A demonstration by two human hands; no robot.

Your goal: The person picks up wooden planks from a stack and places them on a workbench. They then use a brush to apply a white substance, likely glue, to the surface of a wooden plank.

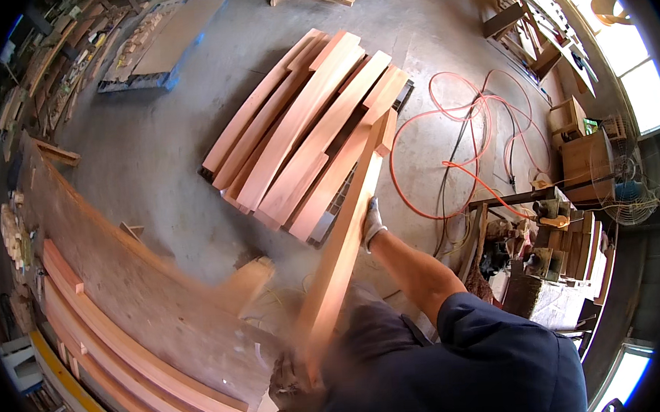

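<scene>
Reddish timber: a long curved plank (341,239) is carried in both gloved hands, the left hand (293,396) clamped round its near end, the right hand (372,224) gripping its edge midway. Its far end hovers over the stack of curved planks (305,127) on the floor. The step looks like laying it on; next, lowering it squarely calls for alignment. No packages, labels or signs are legible.

Stacked boards (306,131) ahead, workbench (121,282) left
</scene>
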